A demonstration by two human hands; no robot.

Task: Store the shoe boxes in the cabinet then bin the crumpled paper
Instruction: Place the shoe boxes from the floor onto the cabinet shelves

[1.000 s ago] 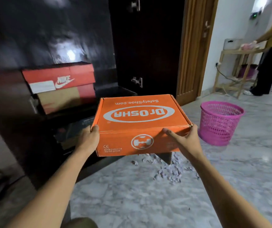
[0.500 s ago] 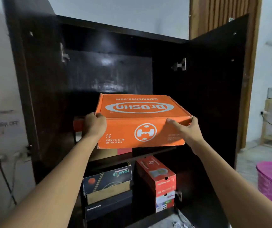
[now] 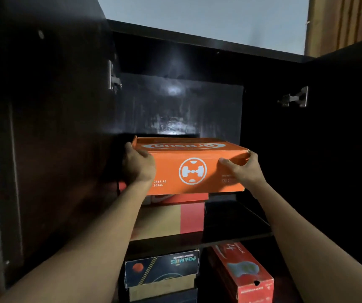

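Fingers of left hand (image 3: 139, 166) and right hand (image 3: 244, 169) clamped on the ends of the orange cardboard shoe box (image 3: 194, 167), held inside the dark wooden cabinet (image 3: 51, 149) just above the red-and-tan box (image 3: 176, 215) on the upper shelf. Storing step under way; next, probably lower flat and slide back, corners square. Readable: "DR.OSHA" inverted on lid, "FOAMIES" on the black box (image 3: 161, 268) below.

Red-and-tan box (image 3: 175, 217) — top hidden behind the orange box (image 3: 197, 171), its logo mostly covered.
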